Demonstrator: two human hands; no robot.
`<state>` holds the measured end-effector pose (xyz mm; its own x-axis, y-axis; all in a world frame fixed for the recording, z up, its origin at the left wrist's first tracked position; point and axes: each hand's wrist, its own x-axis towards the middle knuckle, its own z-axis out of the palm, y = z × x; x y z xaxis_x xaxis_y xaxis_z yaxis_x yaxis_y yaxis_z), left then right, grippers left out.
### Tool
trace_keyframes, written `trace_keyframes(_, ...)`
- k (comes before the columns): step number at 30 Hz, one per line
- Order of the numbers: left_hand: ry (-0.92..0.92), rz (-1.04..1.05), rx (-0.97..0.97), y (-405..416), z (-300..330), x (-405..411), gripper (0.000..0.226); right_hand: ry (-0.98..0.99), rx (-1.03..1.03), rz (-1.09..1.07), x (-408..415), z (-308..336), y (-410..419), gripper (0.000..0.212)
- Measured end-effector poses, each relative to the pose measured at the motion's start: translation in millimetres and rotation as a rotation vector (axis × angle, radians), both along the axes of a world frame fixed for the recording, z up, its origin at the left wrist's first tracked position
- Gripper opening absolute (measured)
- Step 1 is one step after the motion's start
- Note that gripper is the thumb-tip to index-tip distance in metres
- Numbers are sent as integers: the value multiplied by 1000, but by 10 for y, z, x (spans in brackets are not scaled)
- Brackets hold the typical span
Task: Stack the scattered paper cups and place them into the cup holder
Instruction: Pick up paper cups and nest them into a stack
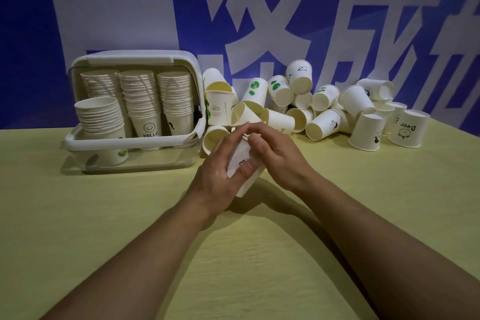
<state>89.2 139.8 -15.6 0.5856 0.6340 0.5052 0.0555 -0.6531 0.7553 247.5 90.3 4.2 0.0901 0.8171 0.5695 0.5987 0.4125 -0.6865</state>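
Observation:
Both my hands meet at the table's middle around a white paper cup that tilts with its base toward me. My left hand wraps its side from the left, and my right hand grips it from the right with the thumb across its wall. How many cups are nested in this grasp is hidden by my fingers. A white cup holder with a clear front stands at the left, holding three tall stacks and a shorter front stack. Scattered loose cups lie piled behind my hands and to the right.
A yellow-green table extends toward me under my forearms. A blue banner with large white characters forms the backdrop right behind the pile. Upside-down cups stand at the pile's right end. One cup lies just left of my hands.

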Motion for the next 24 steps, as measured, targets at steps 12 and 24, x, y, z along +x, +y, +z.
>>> trace_keyframes(12, -158, 286, -231, 210, -78, -15, 35, -531, -277, -465, 427, -190, 223, 63)
trace_keyframes(24, -206, 286, -231, 253, -96, -10, 44, -539, -271, -483, 440, -208, 293, 82)
